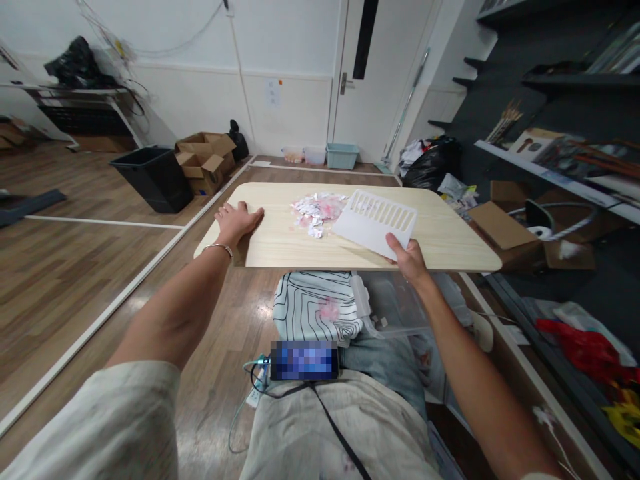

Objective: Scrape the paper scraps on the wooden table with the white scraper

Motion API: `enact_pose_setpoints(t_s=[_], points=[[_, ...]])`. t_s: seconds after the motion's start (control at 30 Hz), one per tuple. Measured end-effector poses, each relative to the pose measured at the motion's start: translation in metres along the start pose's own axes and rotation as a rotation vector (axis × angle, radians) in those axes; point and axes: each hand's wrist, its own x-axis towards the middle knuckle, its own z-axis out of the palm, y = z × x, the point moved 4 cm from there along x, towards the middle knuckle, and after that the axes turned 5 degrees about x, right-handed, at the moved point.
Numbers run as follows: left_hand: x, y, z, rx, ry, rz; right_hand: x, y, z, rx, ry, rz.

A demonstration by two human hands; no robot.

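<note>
Over tabletop [450, 233] | white panel [357, 230] (slotted) | right grip [411, 259] pinching it | left grip [237, 223] spread

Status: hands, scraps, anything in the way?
Left hand open on the light-wood tabletop. Right hand gripping the white slotted panel. Pink-and-white scraps heaped by the panel's left edge; contact unclear. No obstruction visible between them.

Wht panel [367, 234] (slotted), angled, beside pink/wht scraps [317, 209] heaped on tabletop [445, 233].
</note>
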Motion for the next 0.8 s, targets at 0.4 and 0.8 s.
enact_pose_setpoints(t_s=[0.4, 0.8], points=[[-0.001, 0.0, 0.0, -0.001, 0.009, 0.002, 0.008, -0.005, -0.006, -0.037, -0.057, -0.165], [-0.002, 0.001, 0.0, -0.005, 0.013, -0.004, 0.035, -0.019, -0.021, -0.11, -0.232, -0.091]])
